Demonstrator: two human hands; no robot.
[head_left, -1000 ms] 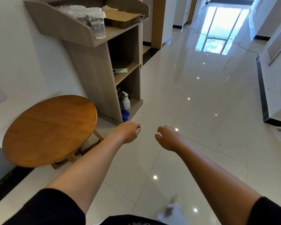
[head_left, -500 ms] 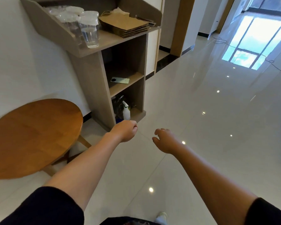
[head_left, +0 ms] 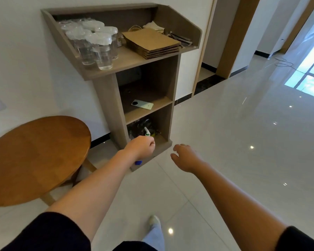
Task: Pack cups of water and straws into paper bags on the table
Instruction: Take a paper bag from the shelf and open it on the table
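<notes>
Several clear lidded cups of water [head_left: 96, 46] stand on the left of the top shelf of a grey-brown stand [head_left: 134, 59]. A flat stack of brown paper bags [head_left: 152, 42] lies to their right, with wrapped straws [head_left: 179, 38] behind it at the far right. A round wooden table [head_left: 34, 156] sits low at the left. My left hand [head_left: 142, 147] is curled into a fist and holds nothing, in front of the stand's bottom shelf. My right hand [head_left: 186, 157] hangs with loosely curled fingers, empty, over the floor.
A green phone [head_left: 142, 104] lies on the stand's middle shelf. A spray bottle [head_left: 147, 132] and dark items fill the bottom shelf. Glossy tiled floor [head_left: 243, 142] stretches right toward a doorway. My foot [head_left: 153, 221] is below.
The view has come closer to the stand, which now sits centred and larger. Both arms stay stretched forward with hands empty; the table has slid toward the left edge.
</notes>
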